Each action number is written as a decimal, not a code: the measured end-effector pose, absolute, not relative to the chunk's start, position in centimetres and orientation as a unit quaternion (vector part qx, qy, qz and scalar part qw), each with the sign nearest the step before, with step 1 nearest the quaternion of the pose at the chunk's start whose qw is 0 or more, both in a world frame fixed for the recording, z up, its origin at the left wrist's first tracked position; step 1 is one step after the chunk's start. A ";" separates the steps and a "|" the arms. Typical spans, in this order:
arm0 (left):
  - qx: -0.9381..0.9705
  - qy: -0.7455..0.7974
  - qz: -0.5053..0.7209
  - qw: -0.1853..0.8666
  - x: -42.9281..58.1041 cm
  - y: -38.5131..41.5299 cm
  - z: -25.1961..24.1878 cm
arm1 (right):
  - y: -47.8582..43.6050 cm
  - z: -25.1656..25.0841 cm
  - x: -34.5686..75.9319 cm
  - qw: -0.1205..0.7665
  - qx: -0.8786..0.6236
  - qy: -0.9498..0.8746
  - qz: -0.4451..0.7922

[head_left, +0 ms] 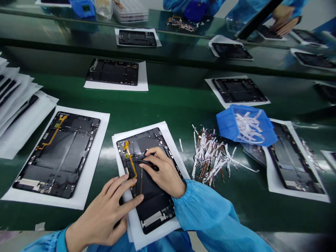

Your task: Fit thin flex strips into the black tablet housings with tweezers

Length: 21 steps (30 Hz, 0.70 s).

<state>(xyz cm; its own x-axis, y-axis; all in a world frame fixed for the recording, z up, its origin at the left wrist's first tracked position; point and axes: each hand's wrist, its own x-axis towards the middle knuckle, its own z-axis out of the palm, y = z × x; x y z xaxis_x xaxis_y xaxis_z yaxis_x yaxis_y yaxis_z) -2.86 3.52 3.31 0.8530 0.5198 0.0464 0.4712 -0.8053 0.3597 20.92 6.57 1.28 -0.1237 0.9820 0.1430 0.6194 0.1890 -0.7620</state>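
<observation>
An opened black tablet chassis (154, 206) lies on a white sheet (147, 234) in front of me, with an orange flex cable (130, 157) running down its left side. My left hand (105, 213) lies flat on the chassis's lower left, fingers stretched out and pressing it. My right hand (164, 171) rests on the chassis's middle, fingers pinched round a thin black tool (148, 163) whose tip points left toward the cable.
A second opened chassis (59, 154) on paper lies to the left, beside stacked sheets (15, 101). A heap of peeled strips (212, 157) and a tilted blue bin (245, 124) sit to the right. More chassis rest on the green belt (178, 101). Another person's hands (285, 19) work far right.
</observation>
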 end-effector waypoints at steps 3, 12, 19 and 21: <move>0.955 0.252 0.084 0.136 -2.5 3.6 3.0 | 6.5 1.4 21.0 0.321 -0.571 -0.710 0.259; 0.940 0.324 0.042 0.102 -0.6 5.4 3.6 | 9.0 3.5 21.7 0.300 -0.548 -0.708 0.330; 0.924 0.344 0.056 0.155 0.1 7.0 3.6 | 10.4 2.3 22.3 0.329 -0.552 -0.693 0.326; 0.921 0.345 0.068 0.168 0.1 7.2 3.4 | 10.3 1.7 22.4 0.337 -0.553 -0.691 0.321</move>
